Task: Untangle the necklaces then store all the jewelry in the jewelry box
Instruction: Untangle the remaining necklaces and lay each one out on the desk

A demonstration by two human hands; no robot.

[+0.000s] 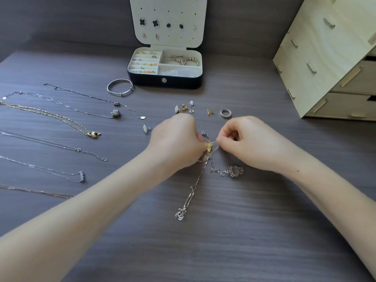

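One dark wood-grain table (pixel 264 220) is carrying everything, with a pale wooden drawer unit (pixel 325 68) standing at its far right and the open jewelry box (pixel 164 81) sitting at the far middle. Near the centre, the left hand (pixel 175 143) and the right hand (pixel 250 143) are each pinching the tangled necklaces (pixel 205 159) with curled fingers, loose chains trailing toward the person. Several straightened necklaces (pixel 50 115) are lying in rows at the left, a silver bangle (pixel 121 94) is resting just beside the box, and a ring (pixel 225 117) is lying beyond the right hand.
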